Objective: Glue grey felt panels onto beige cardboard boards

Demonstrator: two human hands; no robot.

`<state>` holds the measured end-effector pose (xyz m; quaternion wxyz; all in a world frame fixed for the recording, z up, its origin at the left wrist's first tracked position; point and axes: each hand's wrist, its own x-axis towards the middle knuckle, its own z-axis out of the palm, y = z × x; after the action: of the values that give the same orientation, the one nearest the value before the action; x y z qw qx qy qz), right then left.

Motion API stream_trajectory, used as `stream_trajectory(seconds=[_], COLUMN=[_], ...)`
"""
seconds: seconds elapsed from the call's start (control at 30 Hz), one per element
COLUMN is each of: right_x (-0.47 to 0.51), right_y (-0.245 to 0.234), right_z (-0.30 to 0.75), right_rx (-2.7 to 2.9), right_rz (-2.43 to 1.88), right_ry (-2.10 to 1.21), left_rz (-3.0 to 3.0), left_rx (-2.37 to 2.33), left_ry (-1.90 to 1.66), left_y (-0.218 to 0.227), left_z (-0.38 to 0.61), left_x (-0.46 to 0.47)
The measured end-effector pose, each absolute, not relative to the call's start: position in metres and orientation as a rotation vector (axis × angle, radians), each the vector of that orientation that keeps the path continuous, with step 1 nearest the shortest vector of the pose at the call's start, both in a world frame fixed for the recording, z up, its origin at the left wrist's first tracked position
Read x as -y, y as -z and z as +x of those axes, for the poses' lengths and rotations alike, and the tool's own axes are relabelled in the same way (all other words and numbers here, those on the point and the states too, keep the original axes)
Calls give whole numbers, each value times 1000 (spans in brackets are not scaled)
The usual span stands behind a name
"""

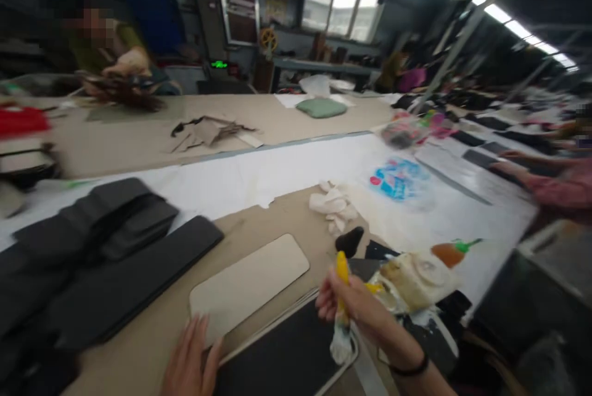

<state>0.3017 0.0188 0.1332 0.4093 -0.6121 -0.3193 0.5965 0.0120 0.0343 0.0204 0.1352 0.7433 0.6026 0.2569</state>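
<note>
My right hand is closed around the yellow handle of a paintbrush. Its white-coated bristles point down over the near right corner of a black rounded panel; whether they touch it I cannot tell. My left hand lies with its fingers stretched out at the near left end of a cream rounded panel, and nothing is in its grasp. The cream panel rests on brown sheeting, just beyond the black one. Right of my right hand stands a cream, smeared container with another yellow piece at its opening.
Stacked dark panels cover the left side. Crumpled white tissue lies beyond the brush. An orange bottle with a green nozzle is at the right, near a printed plastic bag. Other people work across and to the right.
</note>
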Motion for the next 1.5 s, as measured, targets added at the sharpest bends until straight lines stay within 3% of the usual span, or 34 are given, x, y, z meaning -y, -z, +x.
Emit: stream_trajectory(seconds=[0.13,0.27,0.63,0.8,1.07,1.5], right_x=[-46,-76,-129,-133,-146,-151], right_y=[-143,-133,-63,-43,-40,-51], right_z=[305,291,157,131,207,309], right_rx=[892,1154,1241,1396,1528,1443], right_rz=[-1486,-1732,-1420,-1456,-1764,-2079], right_ry=[-1267,-1011,-1373,-1231,-832,-448], left_rz=[2141,2201,2220,2221,2258,2374], left_rx=[-1814,-1787,-1732,-1763,-1780,-1778], left_ry=[-749,-661,-734,-747,-715,-729], left_y=[8,19,13,11,10,16], left_z=[-23,-32,-33,-31,-31,-34], left_x=[-60,-64,-54,-52,-51,-53])
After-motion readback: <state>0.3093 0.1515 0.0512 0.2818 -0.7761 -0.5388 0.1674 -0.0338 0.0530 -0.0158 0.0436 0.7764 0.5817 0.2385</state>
